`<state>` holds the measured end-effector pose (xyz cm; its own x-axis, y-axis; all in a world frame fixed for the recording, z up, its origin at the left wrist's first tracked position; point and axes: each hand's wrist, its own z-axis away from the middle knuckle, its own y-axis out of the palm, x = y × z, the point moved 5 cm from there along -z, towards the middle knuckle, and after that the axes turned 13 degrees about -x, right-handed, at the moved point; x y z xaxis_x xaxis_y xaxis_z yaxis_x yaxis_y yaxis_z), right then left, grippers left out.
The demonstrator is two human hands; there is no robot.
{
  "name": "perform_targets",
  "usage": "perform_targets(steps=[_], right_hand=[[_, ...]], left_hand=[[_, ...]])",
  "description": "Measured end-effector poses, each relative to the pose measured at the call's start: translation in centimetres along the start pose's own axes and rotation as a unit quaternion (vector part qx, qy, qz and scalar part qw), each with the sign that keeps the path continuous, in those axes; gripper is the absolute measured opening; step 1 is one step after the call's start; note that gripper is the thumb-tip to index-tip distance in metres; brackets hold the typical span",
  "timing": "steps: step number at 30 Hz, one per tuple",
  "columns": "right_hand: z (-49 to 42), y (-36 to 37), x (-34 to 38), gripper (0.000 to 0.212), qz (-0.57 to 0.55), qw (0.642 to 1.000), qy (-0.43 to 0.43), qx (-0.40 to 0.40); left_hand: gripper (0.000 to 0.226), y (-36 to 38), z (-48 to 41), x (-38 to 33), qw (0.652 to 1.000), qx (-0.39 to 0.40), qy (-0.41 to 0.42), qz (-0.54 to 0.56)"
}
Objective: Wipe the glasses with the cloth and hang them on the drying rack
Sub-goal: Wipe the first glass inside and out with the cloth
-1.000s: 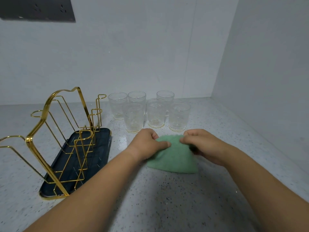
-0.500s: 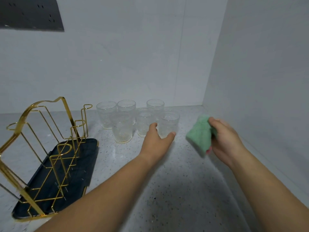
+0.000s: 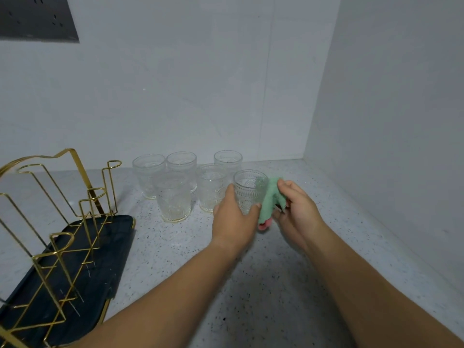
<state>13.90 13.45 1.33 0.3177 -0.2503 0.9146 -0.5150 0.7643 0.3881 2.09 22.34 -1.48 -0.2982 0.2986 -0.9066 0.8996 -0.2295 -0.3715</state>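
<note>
Well right of the drying rack (image 3: 62,222), the left hand (image 3: 233,222) has just wrapped round one glass (image 3: 249,190); the right hand (image 3: 298,212), gripping the bunched cloth (image 3: 271,202), presses it alongside, so wiping can start

Held glass (image 3: 249,190): clear, embossed with a round medallion and fine ribbed bands.
Cloth (image 3: 271,197): mint green; a pink patch is seen at its lower end.
Other glasses (image 3: 173,197): clear, embossed likewise, faintly yellow at the bases.
Drying rack (image 3: 88,182): gold wire.
Tray (image 3: 118,237): dark navy, edged in gold.
Countertop (image 3: 263,285): white, flecked with dark specks.
Wall (image 3: 175,96): pale grey-white, plain.
Wall panel (image 3: 37,18): dark grey.
</note>
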Motion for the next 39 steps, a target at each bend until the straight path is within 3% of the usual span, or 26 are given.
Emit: perform_targets(steps=[8,11,13,15,16,18,23,25,28,33,35,39], right_hand=[[3.9,-1.6,0.1,0.035,-0.019,0.998,0.004,0.068],[6.4,-1.5,0.5,0.044,-0.045,0.996,0.004,0.079],[8.3,-0.6,0.5,0.037,0.007,0.998,-0.038,0.059],[10.2,0.2,0.4,0.016,0.088,0.99,-0.105,0.015],[11.0,0.6,0.2,0.011,0.122,0.984,-0.131,0.001],[12.3,1.9,-0.1,0.032,0.189,0.967,-0.169,-0.006],[14.9,6.0,-1.9,0.069,0.23,0.949,-0.201,0.082],[14.9,7.0,-2.3,0.067,0.226,0.948,-0.212,0.069],[14.0,8.0,-2.0,0.051,0.235,0.96,-0.151,0.024],[13.4,8.5,-1.7,0.053,0.153,0.987,-0.046,0.02],[13.1,8.7,-2.2,0.058,0.206,0.976,-0.066,0.032],[13.4,8.5,-3.2,0.068,0.273,0.941,-0.184,0.072]], left_hand=[[0.053,-3.5,3.4,-2.1,0.998,-0.008,0.007,0.067],[0.056,-5.1,5.3,-2.3,0.99,0.013,-0.03,0.135],[0.054,-6.2,6.7,-2.4,0.982,0.032,-0.036,0.182],[0.045,-6.9,7.8,-2.1,0.971,0.058,-0.044,0.226],[0.045,-7.2,8.2,-1.9,0.964,0.074,-0.057,0.247],[0.051,-7.9,8.9,-1.7,0.949,0.095,-0.08,0.29],[0.067,-9.2,9.1,-1.5,0.925,0.091,-0.071,0.363],[0.074,-10.1,8.4,-1.4,0.924,0.071,-0.058,0.372],[0.075,-10.7,7.6,-0.8,0.928,0.051,-0.062,0.365],[0.102,-10.4,6.4,0.7,0.913,0.067,-0.144,0.376],[0.1,-10.4,6.3,0.9,0.916,0.06,-0.154,0.366],[0.085,-11.1,6.6,-0.1,0.928,0.038,-0.123,0.349]])
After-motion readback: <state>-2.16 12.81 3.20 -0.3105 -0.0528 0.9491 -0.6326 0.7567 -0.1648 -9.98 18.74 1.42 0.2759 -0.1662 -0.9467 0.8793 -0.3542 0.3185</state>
